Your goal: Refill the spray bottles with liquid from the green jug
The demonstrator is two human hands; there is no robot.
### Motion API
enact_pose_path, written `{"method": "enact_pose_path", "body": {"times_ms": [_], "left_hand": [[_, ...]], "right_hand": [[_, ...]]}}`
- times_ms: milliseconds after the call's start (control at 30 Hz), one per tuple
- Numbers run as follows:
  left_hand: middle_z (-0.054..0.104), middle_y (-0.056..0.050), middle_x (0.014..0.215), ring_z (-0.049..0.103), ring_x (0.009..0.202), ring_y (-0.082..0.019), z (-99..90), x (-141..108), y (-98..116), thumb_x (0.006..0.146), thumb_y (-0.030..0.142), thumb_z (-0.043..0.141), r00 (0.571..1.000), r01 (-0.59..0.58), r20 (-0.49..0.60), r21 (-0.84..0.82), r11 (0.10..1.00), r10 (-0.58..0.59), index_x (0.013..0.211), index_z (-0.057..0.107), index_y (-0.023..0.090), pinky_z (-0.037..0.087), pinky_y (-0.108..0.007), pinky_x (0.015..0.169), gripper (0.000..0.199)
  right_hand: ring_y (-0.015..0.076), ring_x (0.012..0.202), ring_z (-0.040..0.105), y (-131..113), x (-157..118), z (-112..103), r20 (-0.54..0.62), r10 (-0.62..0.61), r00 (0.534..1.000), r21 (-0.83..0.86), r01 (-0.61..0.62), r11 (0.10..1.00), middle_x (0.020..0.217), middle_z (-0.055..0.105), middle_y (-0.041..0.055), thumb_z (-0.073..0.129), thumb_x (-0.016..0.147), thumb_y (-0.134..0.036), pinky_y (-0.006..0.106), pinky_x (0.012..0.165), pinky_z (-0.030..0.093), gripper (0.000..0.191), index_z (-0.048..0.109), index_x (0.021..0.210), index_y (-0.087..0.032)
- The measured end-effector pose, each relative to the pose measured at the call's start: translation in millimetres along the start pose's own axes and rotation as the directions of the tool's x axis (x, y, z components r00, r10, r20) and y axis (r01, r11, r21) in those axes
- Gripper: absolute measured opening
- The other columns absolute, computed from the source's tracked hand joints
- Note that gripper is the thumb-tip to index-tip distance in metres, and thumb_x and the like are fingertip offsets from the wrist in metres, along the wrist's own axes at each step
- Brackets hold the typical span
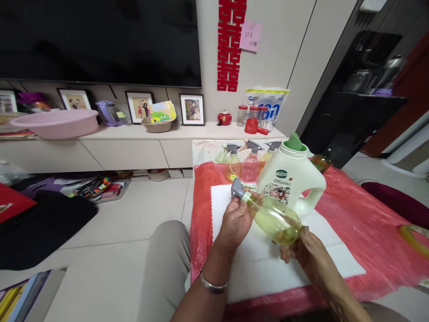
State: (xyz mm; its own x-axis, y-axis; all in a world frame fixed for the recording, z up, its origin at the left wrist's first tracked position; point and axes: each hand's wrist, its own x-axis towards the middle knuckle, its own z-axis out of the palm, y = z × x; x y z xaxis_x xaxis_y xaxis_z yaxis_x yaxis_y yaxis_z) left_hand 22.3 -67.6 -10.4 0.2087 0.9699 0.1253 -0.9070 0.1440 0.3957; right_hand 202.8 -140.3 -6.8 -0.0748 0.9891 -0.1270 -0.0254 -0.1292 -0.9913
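A clear yellow-green spray bottle [273,214] with a grey spray head lies tilted between my two hands, its head toward the upper left. My left hand [236,220] is closed round the neck just below the spray head. At the other end, my right hand [303,250] grips the bottle's base. Right behind the bottle stands a large pale green detergent jug [284,174], its mouth open with a green piece sticking up from it. A white cloth [268,273] lies beneath my hands.
Several more spray bottles, including a pink one [250,166], stand at the back of the red-covered table [204,210]. A dark-looking bottle [321,161] is behind the jug. Tape [414,241] lies at the right edge. A white cabinet [134,150] runs along the wall.
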Motion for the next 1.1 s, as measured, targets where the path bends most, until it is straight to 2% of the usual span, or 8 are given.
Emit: {"method": "enact_pose_path", "body": {"times_ms": [100, 200, 400, 500, 667, 833, 967, 1100], "left_hand": [[0.070, -0.005, 0.101, 0.062, 0.120, -0.029, -0.7, 0.3, -0.2, 0.071, 0.026, 0.087, 1.000, -0.011, -0.021, -0.009, 1.000, 0.011, 0.105, 0.063, 0.020, 0.034, -0.054, 0.117, 0.042], [0.069, -0.005, 0.101, 0.063, 0.118, -0.028, -1.4, 1.5, -0.3, 0.070, 0.024, 0.087, 0.997, -0.052, -0.055, -0.017, 0.999, 0.051, 0.105, 0.063, 0.019, 0.034, -0.052, 0.118, 0.043], [0.070, -0.005, 0.101, 0.065, 0.114, -0.024, 0.3, 3.0, 0.5, 0.071, 0.023, 0.087, 0.991, -0.091, -0.103, -0.016, 0.996, 0.089, 0.104, 0.062, 0.020, 0.035, -0.048, 0.118, 0.042], [0.070, -0.005, 0.101, 0.065, 0.116, -0.026, 1.1, 1.7, 0.2, 0.072, 0.025, 0.086, 0.996, -0.056, -0.063, -0.013, 0.998, 0.056, 0.104, 0.063, 0.020, 0.035, -0.049, 0.118, 0.040], [0.069, -0.007, 0.108, 0.056, 0.130, -0.031, 0.5, -2.8, 0.0, 0.076, 0.029, 0.083, 1.000, 0.025, -0.001, 0.022, 0.999, -0.025, 0.109, 0.062, 0.022, 0.035, -0.054, 0.115, 0.040], [0.068, -0.005, 0.114, 0.054, 0.131, -0.030, -2.6, -3.2, -1.3, 0.081, 0.028, 0.078, 1.000, 0.020, 0.020, 0.048, 0.999, -0.021, 0.109, 0.061, 0.025, 0.038, -0.055, 0.112, 0.032], [0.067, -0.003, 0.110, 0.057, 0.128, -0.029, -2.8, -0.6, -1.5, 0.080, 0.024, 0.078, 1.000, -0.025, 0.004, 0.012, 1.000, 0.025, 0.107, 0.061, 0.025, 0.039, -0.053, 0.112, 0.032], [0.068, -0.003, 0.108, 0.060, 0.124, -0.029, 0.2, -1.5, 1.1, 0.079, 0.025, 0.080, 1.000, -0.006, 0.007, 0.010, 1.000, 0.006, 0.106, 0.063, 0.024, 0.039, -0.053, 0.113, 0.032]], "right_hand": [[0.0182, 0.070, 0.062, -2.1, 1.9, 1.9, -0.086, 0.038, 0.996, 0.005, -0.037, 0.999, 0.108, 0.063, 0.0172, 0.045, 0.088, -0.075, 0.032, 0.059, 0.054, 0.090, 0.038, 0.148, -0.008], [0.0115, 0.069, 0.062, -8.4, -1.3, 6.1, -0.284, -0.189, 0.940, -0.262, 0.114, 0.958, 0.135, 0.052, 0.0124, 0.054, 0.089, -0.066, 0.031, 0.068, 0.057, 0.077, 0.038, 0.152, -0.025], [0.0135, 0.092, 0.062, -4.3, -6.4, 10.3, -0.044, -0.562, 0.826, -0.618, 0.420, 0.665, 0.138, 0.049, 0.0101, 0.068, 0.086, -0.046, 0.025, 0.077, 0.057, 0.078, 0.034, 0.154, -0.027], [0.0151, 0.097, 0.059, 3.5, -5.1, 6.4, -0.023, -0.650, 0.760, -0.726, 0.434, 0.533, 0.140, 0.049, 0.0081, 0.067, 0.088, -0.044, 0.028, 0.084, 0.054, 0.079, 0.030, 0.156, -0.030], [0.0245, 0.118, 0.057, 8.0, -1.7, -1.2, -0.154, -0.434, 0.888, -0.540, 0.292, 0.789, 0.146, 0.046, 0.0091, 0.052, 0.093, -0.059, 0.033, 0.090, 0.053, 0.073, 0.035, 0.155, -0.025], [0.0202, 0.083, 0.068, 5.7, -0.1, 7.0, -0.134, -0.026, 0.991, -0.060, 0.018, 0.998, 0.141, 0.049, 0.0173, 0.037, 0.093, -0.073, 0.039, 0.076, 0.058, 0.086, 0.020, 0.160, -0.023], [0.0187, 0.099, 0.067, -0.3, -5.4, 15.4, -0.196, -0.230, 0.953, -0.297, 0.166, 0.940, 0.152, 0.036, 0.0134, 0.066, 0.083, -0.060, 0.033, 0.088, 0.058, 0.098, 0.014, 0.161, -0.030], [0.0186, 0.090, 0.067, -3.8, -5.3, 11.8, -0.156, -0.241, 0.958, -0.364, 0.171, 0.916, 0.121, 0.061, 0.0134, 0.071, 0.078, -0.060, 0.028, 0.079, 0.057, 0.098, 0.028, 0.155, -0.018]]}}
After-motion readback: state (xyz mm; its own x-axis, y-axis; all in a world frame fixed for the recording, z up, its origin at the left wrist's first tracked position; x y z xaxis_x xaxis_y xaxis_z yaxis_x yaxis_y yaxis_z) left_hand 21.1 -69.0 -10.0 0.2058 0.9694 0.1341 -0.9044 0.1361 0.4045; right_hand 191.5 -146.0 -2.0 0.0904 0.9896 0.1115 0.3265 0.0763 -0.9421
